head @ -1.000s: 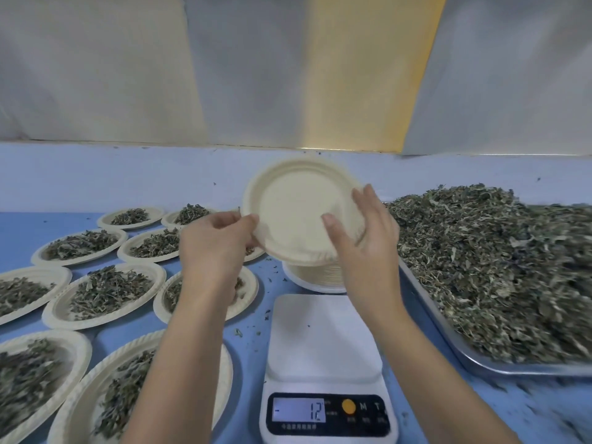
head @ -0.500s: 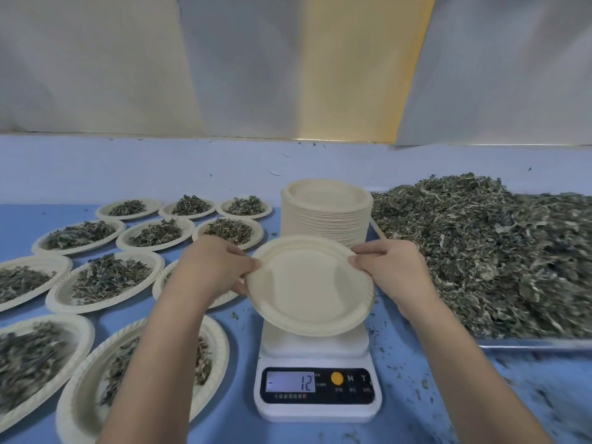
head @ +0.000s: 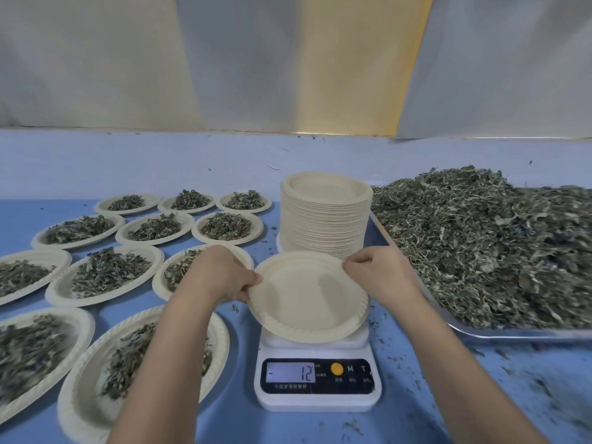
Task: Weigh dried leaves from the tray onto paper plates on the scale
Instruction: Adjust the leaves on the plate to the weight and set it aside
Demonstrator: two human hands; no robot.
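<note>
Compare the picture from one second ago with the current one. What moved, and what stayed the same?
The empty plate, pinched at its rim by the left hand and right hand, came down from above the plate stack to the scale; whether it rests there is unclear. Both hands keep their grip. The display still reads minus 12; filled plates and tray are unchanged.

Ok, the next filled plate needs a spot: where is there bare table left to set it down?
Bare blue table lies right of the scale, in front of the tray. A narrower strip runs between the scale and the nearest filled plate. The left side is packed with filled plates.
</note>
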